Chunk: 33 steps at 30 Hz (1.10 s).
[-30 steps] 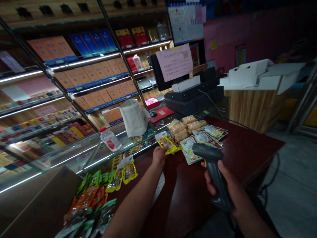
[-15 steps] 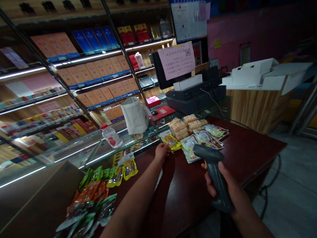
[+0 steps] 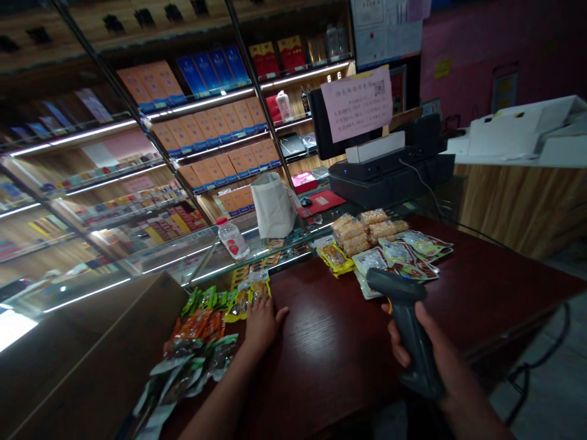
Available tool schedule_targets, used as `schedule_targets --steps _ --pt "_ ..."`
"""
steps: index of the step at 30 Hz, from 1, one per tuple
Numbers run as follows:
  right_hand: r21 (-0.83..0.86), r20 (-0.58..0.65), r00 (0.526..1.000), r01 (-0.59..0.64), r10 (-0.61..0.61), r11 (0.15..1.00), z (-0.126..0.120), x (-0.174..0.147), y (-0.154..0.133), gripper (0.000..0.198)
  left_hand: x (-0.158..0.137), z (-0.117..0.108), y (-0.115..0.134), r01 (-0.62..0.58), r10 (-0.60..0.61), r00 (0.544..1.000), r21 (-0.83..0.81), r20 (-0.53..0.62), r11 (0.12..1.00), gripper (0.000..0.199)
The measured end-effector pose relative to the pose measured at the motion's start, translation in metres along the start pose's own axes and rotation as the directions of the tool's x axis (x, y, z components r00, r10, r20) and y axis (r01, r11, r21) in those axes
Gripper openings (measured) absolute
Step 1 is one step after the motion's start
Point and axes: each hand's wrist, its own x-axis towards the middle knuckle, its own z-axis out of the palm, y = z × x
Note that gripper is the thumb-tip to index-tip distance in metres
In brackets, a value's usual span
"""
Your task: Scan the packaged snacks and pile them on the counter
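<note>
My right hand point(image 3: 438, 342) is wrapped round a dark grey barcode scanner point(image 3: 415, 330), held upright above the front of the table. My left hand point(image 3: 263, 322) reaches over the dark red tabletop, thumb spread, its fingertips at a yellow-edged snack packet point(image 3: 260, 287). Beside that packet lies another yellow one point(image 3: 237, 305). Green packets point(image 3: 208, 298), orange packets point(image 3: 198, 327) and silvery-green packets point(image 3: 183, 373) are heaped to the left. Beyond the scanner lie a yellow packet point(image 3: 337, 255), wrapped tan snack bars point(image 3: 353, 235) and white-and-green pouches point(image 3: 394, 256).
A cardboard box point(image 3: 110, 342) stands at the left. On the glass counter are a red-capped bottle point(image 3: 233, 239), a white bag point(image 3: 274, 208) and a black monitor point(image 3: 321, 134) bearing a pink notice. Stocked shelves point(image 3: 215, 162) rise behind; a cable point(image 3: 518, 379) hangs at the right.
My left hand has moved left from the far yellow packet to the yellow packets near the box, and its fingers have spread. The view has swung left; the scanner stays in my right hand.
</note>
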Motion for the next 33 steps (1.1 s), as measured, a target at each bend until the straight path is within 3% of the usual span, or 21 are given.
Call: schedule_targets --steps 2,6,13,18,21,24,28,33 --pt "-0.008 0.012 1.0 0.005 -0.004 1.0 0.002 0.0 0.001 0.051 -0.004 -0.001 0.0 -0.044 0.042 0.998 -0.055 -0.042 0.998 0.037" --pt "-0.023 0.034 0.999 0.0 0.001 1.0 0.004 0.002 0.002 0.053 0.005 -0.003 -0.002 0.09 -0.114 0.98 -0.143 -0.164 0.986 0.038" --pt "-0.044 0.091 0.996 -0.015 0.019 0.999 0.005 0.0 0.009 0.05 0.001 0.006 -0.001 0.066 -0.087 0.995 -0.313 -0.053 0.947 0.055" --pt "-0.054 0.076 0.996 -0.034 0.038 0.998 0.002 -0.007 0.018 0.056 -0.018 -0.008 -0.01 0.288 -0.241 0.957 -0.425 0.161 0.858 0.047" --pt "-0.072 0.065 0.997 -0.034 0.039 0.997 0.007 -0.015 0.023 0.054 -0.022 -0.014 -0.01 0.288 -0.235 0.957 -0.548 0.167 0.785 0.04" --pt "-0.122 0.06 0.998 -0.027 0.034 0.992 0.014 -0.023 0.027 0.053 -0.023 -0.01 -0.003 0.251 -0.212 0.967 -0.691 0.143 0.678 0.038" --pt "-0.198 0.051 0.998 -0.013 0.024 0.98 0.02 -0.028 0.033 0.056 -0.023 -0.004 0.009 0.234 -0.247 0.961 -0.85 0.127 0.473 0.042" --pt "-0.26 0.017 0.999 -0.036 0.042 0.965 0.028 -0.03 0.038 0.058 -0.03 -0.01 0.024 0.253 -0.107 0.964 -0.964 0.244 0.079 0.057"
